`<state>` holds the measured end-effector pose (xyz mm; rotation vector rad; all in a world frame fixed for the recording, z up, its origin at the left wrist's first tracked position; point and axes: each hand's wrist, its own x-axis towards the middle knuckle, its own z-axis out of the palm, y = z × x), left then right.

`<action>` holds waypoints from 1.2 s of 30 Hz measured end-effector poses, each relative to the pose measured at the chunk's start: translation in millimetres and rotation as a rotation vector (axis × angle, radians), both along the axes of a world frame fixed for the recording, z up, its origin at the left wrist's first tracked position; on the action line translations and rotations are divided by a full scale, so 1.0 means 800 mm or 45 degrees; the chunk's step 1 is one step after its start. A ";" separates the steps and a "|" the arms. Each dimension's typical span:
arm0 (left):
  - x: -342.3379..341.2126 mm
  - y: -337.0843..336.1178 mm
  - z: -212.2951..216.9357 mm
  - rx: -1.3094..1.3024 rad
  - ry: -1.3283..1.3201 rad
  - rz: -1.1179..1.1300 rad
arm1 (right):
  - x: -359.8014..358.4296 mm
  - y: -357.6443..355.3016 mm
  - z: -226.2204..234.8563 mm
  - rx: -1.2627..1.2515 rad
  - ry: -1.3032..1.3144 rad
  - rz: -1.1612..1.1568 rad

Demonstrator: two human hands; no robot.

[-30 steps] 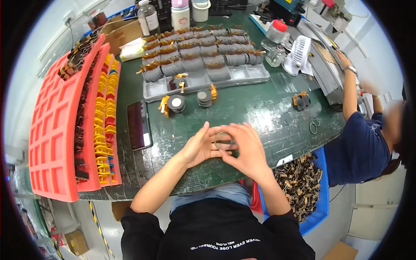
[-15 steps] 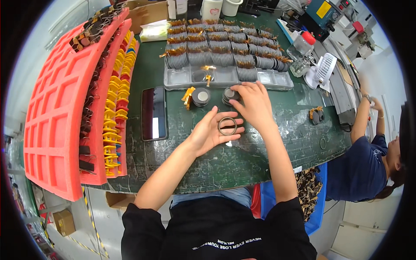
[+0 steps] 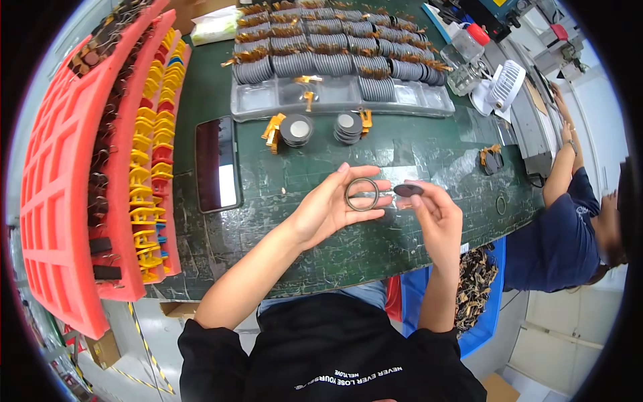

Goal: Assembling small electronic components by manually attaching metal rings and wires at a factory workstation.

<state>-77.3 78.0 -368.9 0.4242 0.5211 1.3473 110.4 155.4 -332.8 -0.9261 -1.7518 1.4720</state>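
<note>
- You are at a dark green, scuffed worktable [image 3: 271, 231] that spans the middle of the frame.
- Your left hand [image 3: 325, 209] is at the centre, palm up and unclenched, fingers spread; a thin, dark, round ring [image 3: 347, 197] lies across those fingers.
- Your right hand [image 3: 439, 218], just right of centre, pinches a dark grey, flat round disc [image 3: 407, 190] between thumb and fingers. The disc is just beside the ring, apart from it.
- Above your hands you have two short stacks of dark grey discs with gold-orange tabs, the left stack [image 3: 295, 129] and the right stack [image 3: 348, 126], standing near each other.
- Across the upper middle, a clear plastic compartment tray [image 3: 254, 98] lies in front of tight rows of grey discs [image 3: 331, 65] edged with amber strips.
- To your left lie a black, glossy phone [image 3: 218, 164] and, filling the left of the frame, coral-red foam grid panels [image 3: 57, 181] lined with yellow and red plastic clips [image 3: 143, 171].
- Toward the upper right stand a clear jar with a red lid [image 3: 469, 45] and a small white fan [image 3: 507, 86].
- At the lower right, a blue plastic bin [image 3: 483, 335] holds brown-and-black scraps [image 3: 474, 291]; beyond it is a co-worker in a navy shirt [image 3: 546, 251].
</note>
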 end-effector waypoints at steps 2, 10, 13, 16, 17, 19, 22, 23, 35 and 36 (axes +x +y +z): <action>0.001 -0.001 0.001 -0.028 -0.005 0.010 | 0.006 -0.016 -0.001 0.001 0.009 -0.084; 0.008 -0.003 0.006 0.012 0.041 -0.095 | 0.016 -0.041 -0.002 1.190 -0.316 -0.098; 0.010 -0.005 0.001 0.035 0.084 -0.123 | 0.016 -0.041 -0.005 1.486 -0.338 -0.006; 0.014 -0.005 0.002 0.047 0.080 -0.142 | 0.015 -0.041 -0.007 1.575 -0.369 0.076; 0.014 -0.006 0.002 0.038 0.074 -0.142 | 0.015 -0.041 -0.008 1.565 -0.372 0.080; 0.014 -0.005 0.002 0.042 0.054 -0.162 | 0.012 -0.039 -0.007 1.701 -0.432 0.163; 0.015 -0.006 0.003 0.044 0.050 -0.153 | 0.009 -0.038 -0.006 1.843 -0.465 0.198; 0.014 -0.005 0.004 0.048 0.055 -0.155 | 0.005 -0.036 -0.006 1.882 -0.469 0.183; 0.015 -0.007 0.006 0.022 0.022 -0.179 | -0.006 -0.040 -0.002 1.974 -0.536 0.253; 0.015 -0.007 0.006 0.022 0.021 -0.178 | -0.007 -0.040 -0.001 1.983 -0.542 0.261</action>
